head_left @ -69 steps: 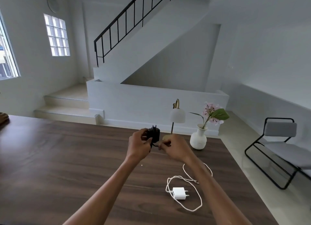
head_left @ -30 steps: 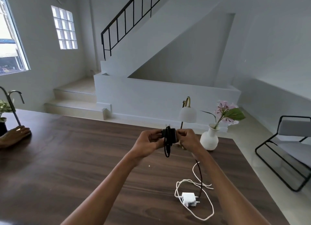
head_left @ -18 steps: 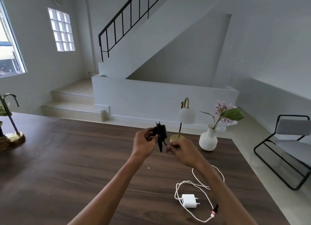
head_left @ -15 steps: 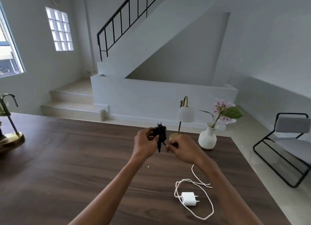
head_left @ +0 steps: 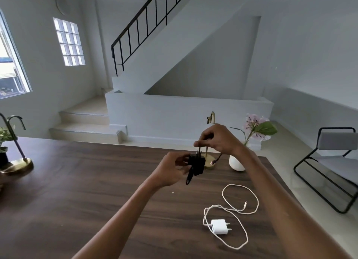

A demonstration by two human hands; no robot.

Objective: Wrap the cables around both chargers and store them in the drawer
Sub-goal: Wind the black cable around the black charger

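Fingers of left hand (head_left: 172,171) grip black charger (head_left: 197,164); right hand (head_left: 219,139) pinches its cable above, hiding lamp (head_left: 210,142).

white charger (head_left: 219,226) on table (head_left: 77,181), front-right | vase (head_left: 236,162) far edge | lamp (head_left: 210,160) seemingly left of vase

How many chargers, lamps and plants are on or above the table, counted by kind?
Chargers: 2, black charger and white charger
Lamps: 2, and
Plants: 2, flower vase and potted plant
Total: 6
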